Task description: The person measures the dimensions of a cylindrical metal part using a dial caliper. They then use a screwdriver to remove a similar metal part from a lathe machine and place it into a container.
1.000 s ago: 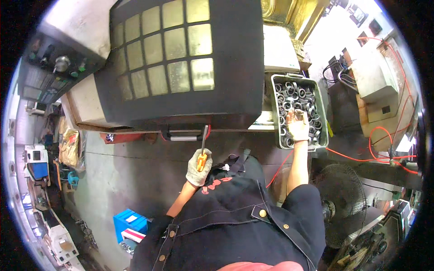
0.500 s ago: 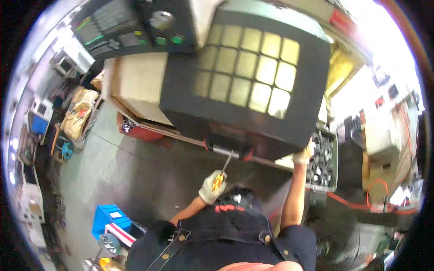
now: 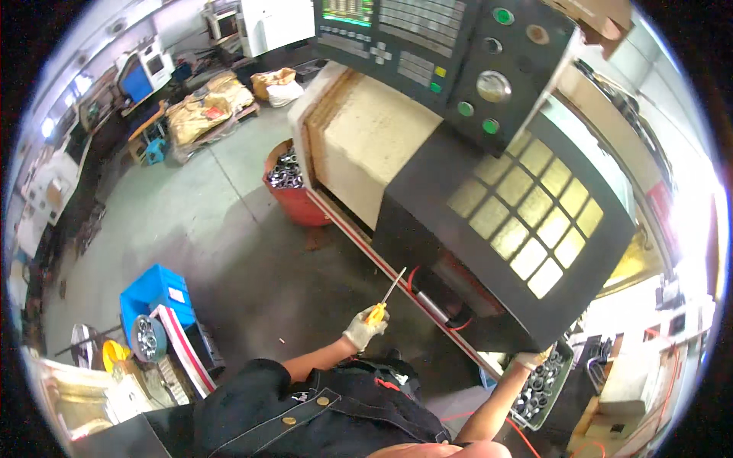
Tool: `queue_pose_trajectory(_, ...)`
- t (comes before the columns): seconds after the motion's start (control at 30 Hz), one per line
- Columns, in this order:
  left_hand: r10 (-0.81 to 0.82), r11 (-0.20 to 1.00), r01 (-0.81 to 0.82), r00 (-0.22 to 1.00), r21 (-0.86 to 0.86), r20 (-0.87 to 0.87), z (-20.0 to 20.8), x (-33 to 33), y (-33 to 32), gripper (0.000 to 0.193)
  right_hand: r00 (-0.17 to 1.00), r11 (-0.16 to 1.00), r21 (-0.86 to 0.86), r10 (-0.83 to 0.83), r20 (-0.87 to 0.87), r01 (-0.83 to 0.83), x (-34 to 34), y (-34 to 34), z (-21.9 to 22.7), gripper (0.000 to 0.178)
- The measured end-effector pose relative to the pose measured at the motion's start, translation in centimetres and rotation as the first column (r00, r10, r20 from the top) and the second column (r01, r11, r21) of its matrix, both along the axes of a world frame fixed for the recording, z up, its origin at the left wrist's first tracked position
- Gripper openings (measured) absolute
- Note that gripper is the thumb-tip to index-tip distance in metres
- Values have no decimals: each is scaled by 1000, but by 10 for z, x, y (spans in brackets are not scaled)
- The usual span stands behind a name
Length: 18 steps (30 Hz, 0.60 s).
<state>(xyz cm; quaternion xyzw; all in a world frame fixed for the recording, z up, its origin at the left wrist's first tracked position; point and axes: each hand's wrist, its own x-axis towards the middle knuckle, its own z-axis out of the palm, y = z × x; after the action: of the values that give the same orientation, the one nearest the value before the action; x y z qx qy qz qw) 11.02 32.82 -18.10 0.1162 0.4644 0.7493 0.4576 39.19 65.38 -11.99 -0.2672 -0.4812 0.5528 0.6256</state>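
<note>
My left hand [image 3: 365,330], in a pale work glove, is closed round the yellow handle of a screwdriver [image 3: 376,313]. Its thin metal shaft points up and to the right, toward the bar handle [image 3: 434,307] on the front of the machine. My right hand [image 3: 532,359], gloved too, is at the lower right corner of the black machine door [image 3: 588,286], its fingers curled at the edge and partly hidden. A grid window of yellowish panes fills much of the door.
A control panel [image 3: 427,46] with green buttons overhangs the machine. Metal parts fill a grey-green crate [image 3: 544,389] beside my right hand and a red bin [image 3: 301,202] at the machine's left. A blue crate [image 3: 156,294] stands left, near a tub of parts [image 3: 148,339].
My view has turned left, so the machine appears further right and tilted. The left hand still holds the screwdriver, and the right hand is still at the door's edge.
</note>
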Motion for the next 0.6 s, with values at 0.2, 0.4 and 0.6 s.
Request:
queue_pose_trajectory(0.2, -229, 962, 238, 970, -131, 82, -30, -27, 12, 50, 996, 991, -128, 25, -84, -36, 6, 14, -9, 43)
queue_pose_trajectory(0.4, -162, 983, 154, 983, 104, 82, -32, 19, 6, 54, 997, 999, -44, -2, -78, -1, 3, 7, -2, 43)
queue_pose_trajectory(0.6, -159, 973, 195, 954, 121, -252, 9, 5, 13, 29, 967, 967, -67, -238, 90, 244, 3, 6, -8, 40)
